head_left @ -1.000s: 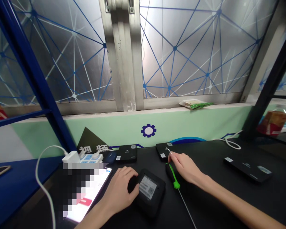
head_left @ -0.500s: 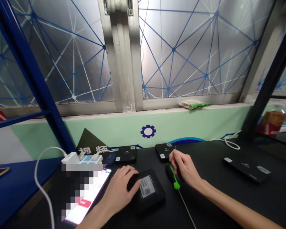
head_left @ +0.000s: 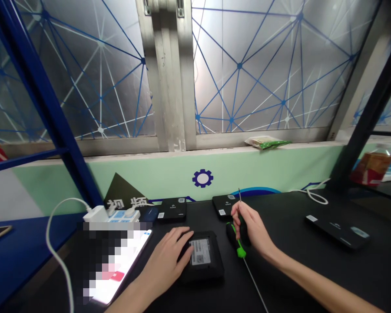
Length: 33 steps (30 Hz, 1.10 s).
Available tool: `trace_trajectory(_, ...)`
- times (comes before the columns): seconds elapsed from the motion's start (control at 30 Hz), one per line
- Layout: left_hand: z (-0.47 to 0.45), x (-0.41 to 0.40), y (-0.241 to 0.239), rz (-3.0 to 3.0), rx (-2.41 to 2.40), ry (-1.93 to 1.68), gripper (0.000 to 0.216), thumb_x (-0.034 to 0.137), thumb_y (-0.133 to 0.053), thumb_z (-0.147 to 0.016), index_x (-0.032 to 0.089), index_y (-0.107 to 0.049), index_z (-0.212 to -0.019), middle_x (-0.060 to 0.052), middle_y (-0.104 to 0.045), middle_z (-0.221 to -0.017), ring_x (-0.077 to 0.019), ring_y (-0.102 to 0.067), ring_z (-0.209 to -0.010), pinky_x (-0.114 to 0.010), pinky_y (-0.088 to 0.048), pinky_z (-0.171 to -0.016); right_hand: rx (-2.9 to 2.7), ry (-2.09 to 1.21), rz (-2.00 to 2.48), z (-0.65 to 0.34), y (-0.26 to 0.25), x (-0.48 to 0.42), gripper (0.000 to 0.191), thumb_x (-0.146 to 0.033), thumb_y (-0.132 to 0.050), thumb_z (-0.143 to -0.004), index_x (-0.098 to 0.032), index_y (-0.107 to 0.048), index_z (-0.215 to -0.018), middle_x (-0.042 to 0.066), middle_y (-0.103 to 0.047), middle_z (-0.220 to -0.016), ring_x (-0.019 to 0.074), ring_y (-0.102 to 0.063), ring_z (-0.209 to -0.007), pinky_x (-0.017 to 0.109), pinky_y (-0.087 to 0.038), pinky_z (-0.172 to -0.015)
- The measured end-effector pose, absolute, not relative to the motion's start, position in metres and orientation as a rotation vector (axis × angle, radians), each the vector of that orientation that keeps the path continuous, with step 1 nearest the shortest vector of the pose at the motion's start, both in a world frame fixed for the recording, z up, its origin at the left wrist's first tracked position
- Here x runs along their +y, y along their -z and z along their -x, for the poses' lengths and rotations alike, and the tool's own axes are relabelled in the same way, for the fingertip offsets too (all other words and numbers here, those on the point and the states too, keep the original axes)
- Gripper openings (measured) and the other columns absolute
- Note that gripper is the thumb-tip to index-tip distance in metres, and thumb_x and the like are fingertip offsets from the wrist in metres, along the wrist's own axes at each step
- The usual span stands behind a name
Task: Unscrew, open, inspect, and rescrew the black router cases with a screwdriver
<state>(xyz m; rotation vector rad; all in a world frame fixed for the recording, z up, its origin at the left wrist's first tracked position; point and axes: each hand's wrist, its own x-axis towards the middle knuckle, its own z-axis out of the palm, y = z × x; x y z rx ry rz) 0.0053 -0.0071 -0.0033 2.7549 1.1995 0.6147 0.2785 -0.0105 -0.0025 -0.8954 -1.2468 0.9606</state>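
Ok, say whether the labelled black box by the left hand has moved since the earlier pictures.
Yes: the black box has turned counterclockwise, its far edge now nearer parallel to the green wall.

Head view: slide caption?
Left hand on a labelled black box, right hand gripping a thin-shafted tool near a green-trimmed screwdriver.

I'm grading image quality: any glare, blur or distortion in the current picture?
Head view: the phone glares white beside blocky pixelation, and sheen brightens the right window pane; head view: the bottle near the right edge looks soft; head view: the label on the black device is too small to read; head view: the blue post slants, possibly lens distortion.
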Motion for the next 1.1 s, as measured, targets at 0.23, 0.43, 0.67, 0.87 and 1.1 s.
trace_trajectory(0.23, -0.005, -0.009, 0.002, -2.752, 1.222, -0.548, 0.038, 0.037, -0.042, -0.103, 0.027, -0.052, -0.138, -0.007, -0.059, -0.133, -0.0278, -0.057, -0.121, -0.049, -0.047, -0.103, -1.324, -0.915, 0.978, -0.277, 0.005, -0.015, 0.041, -0.053, -0.037, -0.101, -0.019, -0.058, -0.104, -0.009, -0.037, -0.049, 0.0084, -0.033, -0.037, 0.02, -0.032, -0.037)
trace_trajectory(0.43, -0.004, -0.013, -0.001, -2.762, 1.211, -0.474, 0.047, 0.046, -0.044, -0.101, 0.026, -0.047, -0.143, -0.009, -0.055, -0.141, -0.0309, -0.052, -0.128, -0.052, -0.043, -0.106, -1.318, -0.965, 0.882, -0.273, 0.001, -0.019, 0.025, -0.046, -0.04, -0.1, -0.024, -0.051, -0.104, -0.006, -0.045, -0.065, 0.0094, -0.041, -0.05, 0.02, -0.039, -0.045)
trace_trajectory(0.67, 0.0, -0.014, 0.002, -2.718, 1.125, -0.393, 0.064, 0.056, -0.045, -0.099, 0.029, -0.029, -0.154, -0.008, -0.039, -0.155, -0.0328, -0.039, -0.14, -0.053, -0.036, -0.112, -1.411, -0.833, 1.015, -0.271, 0.0, -0.022, 0.039, -0.05, -0.042, -0.099, -0.021, -0.055, -0.122, -0.005, -0.045, -0.061, 0.01, -0.039, -0.044, 0.021, -0.031, -0.039)
trace_trajectory(0.87, 0.0, -0.014, 0.006, -2.712, 1.03, -0.331, 0.081, 0.061, -0.053, -0.093, 0.028, -0.017, -0.158, -0.01, -0.025, -0.161, -0.0344, -0.029, -0.145, -0.054, -0.031, -0.115, -1.29, -0.903, 1.001, -0.278, 0.006, -0.012, 0.036, -0.049, -0.043, -0.098, -0.022, -0.053, -0.12, -0.005, -0.048, -0.066, 0.0088, -0.036, -0.046, 0.021, -0.03, -0.043)
trace_trajectory(1.1, -0.002, -0.012, 0.006, -2.664, 1.075, -0.305, 0.1, 0.06, -0.07, -0.08, 0.029, -0.016, -0.158, -0.01, -0.021, -0.162, -0.0364, -0.025, -0.146, -0.056, -0.028, -0.115, -1.301, -0.81, 0.965, -0.275, 0.003, -0.013, 0.039, -0.048, -0.054, -0.094, -0.02, -0.054, -0.12, 0.001, -0.057, -0.076, 0.0105, -0.04, -0.051, 0.022, -0.032, -0.045)
